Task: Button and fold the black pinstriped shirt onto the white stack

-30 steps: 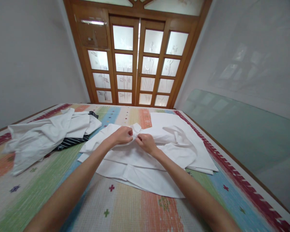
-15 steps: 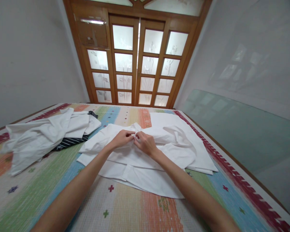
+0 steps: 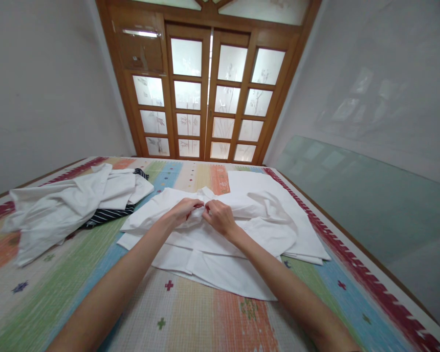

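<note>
A white shirt (image 3: pixel 220 269) lies spread in front of me, its collar at the far side and its lower hem toward me. Just below the collar, my left hand (image 3: pixel 185 210) pinches the front of the shirt. My right hand (image 3: pixel 220 216) grips the cloth right beside it, with the fingertips of both hands almost meeting. Whether a button sits between the fingers is too small to make out. The sleeve side of the shirt lies in loose folds to the right, over another flat piece of white cloth (image 3: pixel 247 182).
On the left lies a crumpled heap of white clothing (image 3: pixel 77 195) with a black striped cloth (image 3: pixel 108 215) under it. All rests on a colourful striped bedspread (image 3: pixel 179 313). A glass panel (image 3: pixel 359 190) leans along the right wall; wooden doors (image 3: pixel 209 93) stand behind.
Both hands stay at the same spot on the shirt. The left fingers have curled in more, and the near hem has shifted slightly.
</note>
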`<state>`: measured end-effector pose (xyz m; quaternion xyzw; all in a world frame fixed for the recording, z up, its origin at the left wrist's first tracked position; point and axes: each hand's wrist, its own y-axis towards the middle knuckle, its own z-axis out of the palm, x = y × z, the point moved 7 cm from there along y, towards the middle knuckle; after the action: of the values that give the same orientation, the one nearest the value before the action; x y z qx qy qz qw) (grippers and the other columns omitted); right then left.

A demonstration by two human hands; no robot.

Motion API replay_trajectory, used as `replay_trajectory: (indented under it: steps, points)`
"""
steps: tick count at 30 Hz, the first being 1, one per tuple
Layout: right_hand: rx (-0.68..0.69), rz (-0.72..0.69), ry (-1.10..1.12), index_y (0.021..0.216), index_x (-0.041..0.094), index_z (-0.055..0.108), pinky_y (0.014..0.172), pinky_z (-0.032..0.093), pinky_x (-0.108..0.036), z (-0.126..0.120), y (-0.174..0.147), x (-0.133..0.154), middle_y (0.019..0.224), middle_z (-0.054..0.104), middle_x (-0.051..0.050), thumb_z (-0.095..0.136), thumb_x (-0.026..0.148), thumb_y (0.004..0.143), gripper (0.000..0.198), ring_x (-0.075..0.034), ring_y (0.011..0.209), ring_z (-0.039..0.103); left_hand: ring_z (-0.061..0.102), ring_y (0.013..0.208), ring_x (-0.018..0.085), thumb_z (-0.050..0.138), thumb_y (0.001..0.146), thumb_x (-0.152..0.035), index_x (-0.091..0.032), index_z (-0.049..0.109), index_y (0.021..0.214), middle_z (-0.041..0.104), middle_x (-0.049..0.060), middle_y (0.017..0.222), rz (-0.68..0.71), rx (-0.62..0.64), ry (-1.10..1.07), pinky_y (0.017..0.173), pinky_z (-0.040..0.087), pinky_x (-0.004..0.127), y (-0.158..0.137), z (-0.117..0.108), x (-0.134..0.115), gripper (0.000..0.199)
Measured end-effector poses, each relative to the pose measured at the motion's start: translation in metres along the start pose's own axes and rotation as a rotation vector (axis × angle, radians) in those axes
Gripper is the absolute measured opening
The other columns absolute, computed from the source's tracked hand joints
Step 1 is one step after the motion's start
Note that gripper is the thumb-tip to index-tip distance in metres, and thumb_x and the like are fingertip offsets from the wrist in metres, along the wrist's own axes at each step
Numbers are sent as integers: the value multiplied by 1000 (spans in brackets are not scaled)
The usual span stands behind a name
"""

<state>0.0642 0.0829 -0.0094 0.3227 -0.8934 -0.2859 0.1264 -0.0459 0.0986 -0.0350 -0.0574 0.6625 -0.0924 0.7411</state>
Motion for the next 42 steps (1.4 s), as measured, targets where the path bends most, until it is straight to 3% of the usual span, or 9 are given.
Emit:
replay_trajectory:
  steps: [6, 12, 17, 20, 25, 30, 34, 38, 42]
  points:
    - [-20, 52, 38, 76, 17, 59, 67, 40, -28, 1, -1, -5, 74, 65, -8, 50, 12, 79, 10, -20, 72, 59, 53, 54, 12, 71, 52, -22, -13, 62, 54, 62, 2, 56, 61, -13, -37, 50, 38, 23, 8, 5, 4, 13]
    - [-34, 282, 306, 72, 16, 61, 64, 40, -26, 0, -2, -20, 71, 67, -7, 57, 18, 77, 7, -17, 65, 59, 55, 60, 13, 68, 61, -32, -15, 61, 56, 61, -1, 57, 369, -114, 268, 59, 42, 24, 1, 6, -16, 19]
    - [-26, 513, 703, 63, 18, 59, 56, 43, -23, 10, -4, -39, 59, 64, -1, 57, 21, 72, 10, -14, 56, 58, 62, 83, 18, 53, 71, -19, -17, 73, 78, 70, 5, 86, 506, -154, 602, 81, 47, 29, -7, 13, -30, 22]
    - [1, 639, 939, 59, 18, 58, 48, 43, -22, 22, -9, -47, 53, 61, 1, 55, 22, 69, 12, -13, 47, 55, 62, 85, 19, 54, 71, -17, -19, 75, 95, 68, 6, 97, 540, -99, 741, 83, 49, 30, -11, 19, -31, 32]
    - [12, 754, 1139, 57, 17, 60, 45, 43, -21, 33, -16, -51, 53, 63, 0, 59, 27, 65, 13, -13, 47, 56, 62, 86, 18, 54, 67, -9, -22, 74, 101, 65, 4, 90, 651, 1, 850, 85, 49, 29, -15, 28, -27, 42]
    - [12, 803, 1201, 53, 17, 60, 42, 42, -21, 35, -17, -52, 47, 60, 1, 60, 27, 67, 17, -11, 42, 52, 62, 88, 17, 52, 68, -6, -21, 73, 102, 64, 4, 95, 625, 4, 883, 81, 50, 26, -11, 28, -22, 43]
    - [-10, 889, 1290, 49, 17, 61, 40, 40, -22, 36, -16, -53, 45, 58, 1, 57, 23, 68, 20, -11, 42, 50, 63, 85, 18, 57, 71, -11, -17, 69, 105, 68, 5, 94, 595, -150, 940, 81, 49, 28, -14, 20, -24, 36]
    - [-24, 984, 1386, 48, 16, 61, 43, 41, -22, 34, -18, -51, 47, 59, 0, 58, 18, 65, 17, -12, 48, 53, 65, 82, 21, 62, 75, -25, -14, 69, 89, 72, 8, 88, 531, -219, 1006, 77, 48, 30, -19, 16, -21, 20]
    - [36, 1024, 1497, 49, 15, 62, 45, 39, -21, 36, -20, -47, 50, 60, -1, 59, 16, 62, 14, -11, 51, 53, 67, 83, 24, 60, 78, -31, -14, 71, 84, 74, 10, 88, 495, -232, 1064, 78, 46, 31, -21, 16, -18, 21]
